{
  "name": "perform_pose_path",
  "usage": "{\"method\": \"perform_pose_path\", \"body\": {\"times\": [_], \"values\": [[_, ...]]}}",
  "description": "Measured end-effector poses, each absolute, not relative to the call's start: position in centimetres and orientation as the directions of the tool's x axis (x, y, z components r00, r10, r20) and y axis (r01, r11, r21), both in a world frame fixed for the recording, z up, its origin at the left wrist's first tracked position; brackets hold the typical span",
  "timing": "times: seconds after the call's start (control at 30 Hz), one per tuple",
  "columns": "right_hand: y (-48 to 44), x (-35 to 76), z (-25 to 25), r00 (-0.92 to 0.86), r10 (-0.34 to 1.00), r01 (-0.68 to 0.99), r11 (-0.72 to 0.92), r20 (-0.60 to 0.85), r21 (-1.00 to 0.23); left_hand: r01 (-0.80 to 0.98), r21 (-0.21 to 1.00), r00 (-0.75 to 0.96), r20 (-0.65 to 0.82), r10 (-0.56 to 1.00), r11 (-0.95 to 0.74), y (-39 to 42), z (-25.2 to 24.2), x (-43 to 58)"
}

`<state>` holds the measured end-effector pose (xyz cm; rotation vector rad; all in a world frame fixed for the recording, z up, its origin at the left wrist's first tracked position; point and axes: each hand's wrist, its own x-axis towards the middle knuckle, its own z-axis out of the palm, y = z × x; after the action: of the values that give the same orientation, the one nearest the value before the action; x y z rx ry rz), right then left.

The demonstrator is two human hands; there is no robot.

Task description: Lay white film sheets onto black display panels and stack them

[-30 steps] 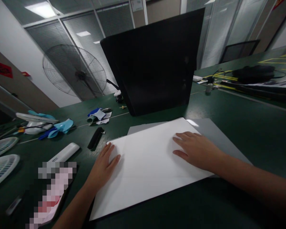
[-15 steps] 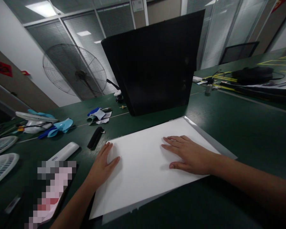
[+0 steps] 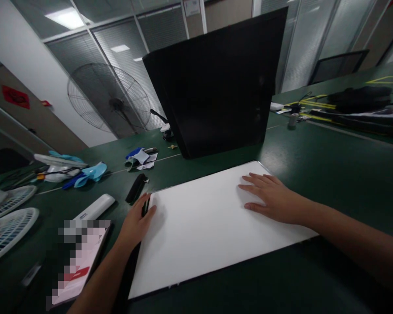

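Observation:
A large white sheet (image 3: 196, 231) lies flat on the table in front of me, with a thin dark edge showing under its far and near sides. My left hand (image 3: 136, 226) rests at its left edge, the thumb on the white surface and the fingers along the far left corner, apart from one another. Over the right part of the sheet, my right hand (image 3: 275, 198) lies palm down with its fingers spread. Neither hand grasps anything.
A large black panel (image 3: 222, 87) stands upright behind the sheet. To the left are a black case (image 3: 136, 188), a white device (image 3: 96, 207), a pink booklet (image 3: 85, 266) and white fan grilles (image 3: 13, 231). Blue cloth pieces (image 3: 93, 173) lie beyond. Black bags (image 3: 360, 99) are at the far right.
The white sheet has shifted right, covering the greyish layer that stuck out along its right and near sides. My right hand moved right and away from me; my left hand moved to the sheet's edge.

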<state>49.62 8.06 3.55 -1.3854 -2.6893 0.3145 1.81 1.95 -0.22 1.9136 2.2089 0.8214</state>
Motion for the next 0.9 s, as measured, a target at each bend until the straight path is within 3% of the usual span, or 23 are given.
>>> {"method": "perform_pose_path", "body": {"times": [0.13, 0.37, 0.9], "values": [[8.4, 49.7, 2.9, -0.586, 0.810, 0.786, 0.568, -0.001, -0.245, 0.884, 0.458, -0.223, 0.240, 0.945, 0.092, 3.1, -0.1, 1.5], [8.8, 50.0, 2.2, -0.572, 0.821, 0.793, 0.552, -0.002, -0.256, 0.950, 0.260, -0.210, 0.119, 0.970, 0.174, 3.8, -0.2, 2.7], [9.1, 50.3, 2.8, -0.574, 0.818, 0.791, 0.540, -0.044, -0.288, 0.920, 0.372, -0.202, 0.184, 0.962, 0.122, 3.2, 0.2, 2.3]]}}
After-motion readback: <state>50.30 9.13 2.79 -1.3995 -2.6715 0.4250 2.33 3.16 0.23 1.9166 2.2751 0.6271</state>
